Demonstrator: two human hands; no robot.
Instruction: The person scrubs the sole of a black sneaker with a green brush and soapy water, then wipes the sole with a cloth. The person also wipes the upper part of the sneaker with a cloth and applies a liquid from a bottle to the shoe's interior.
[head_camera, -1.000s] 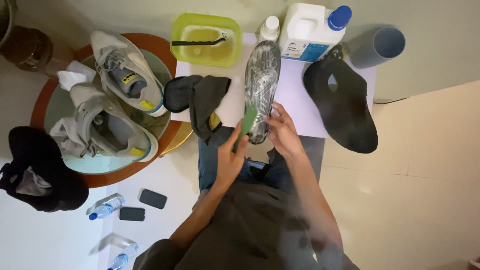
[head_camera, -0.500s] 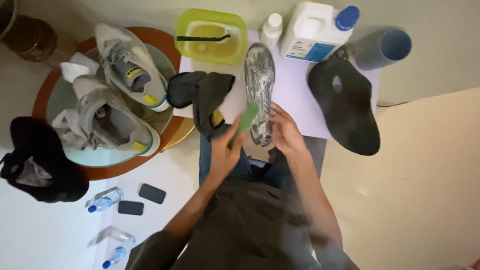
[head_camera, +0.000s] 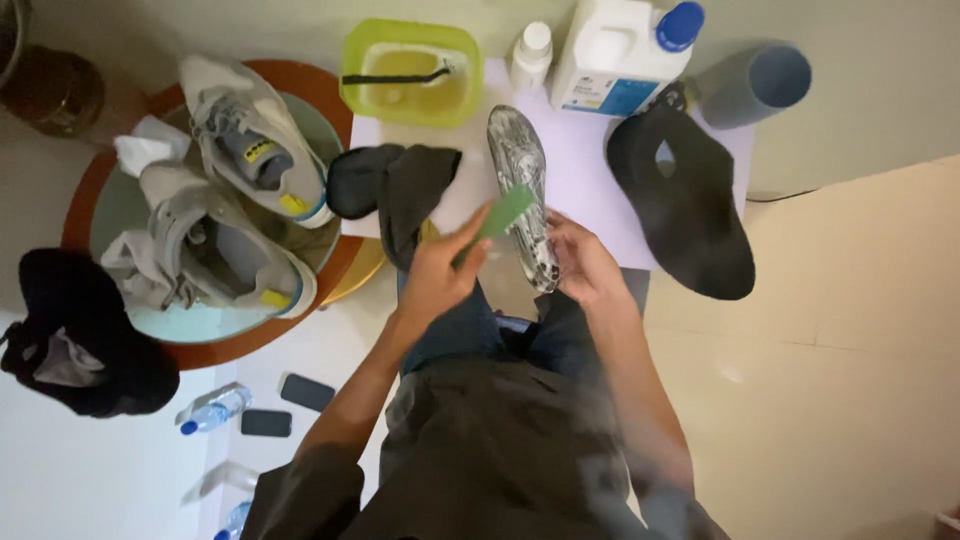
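Observation:
My left hand grips a green brush whose head rests against a soapy shoe insole. That insole is covered in white foam and lies on the white table. Its near end is held by my right hand. A dark cloth hangs over the table's left edge, just beside my left hand. A yellow-green basin of liquid with a dark brush across it stands behind the insole.
A black insole lies on the right of the table, by a white jug with a blue cap, a small white bottle and a grey tube. Two grey sneakers rest on a round tray at left. A black cap, phones and water bottles lie on the floor.
My left hand has slid the green brush a little up along the foamy insole. My right hand keeps hold of the insole's near end.

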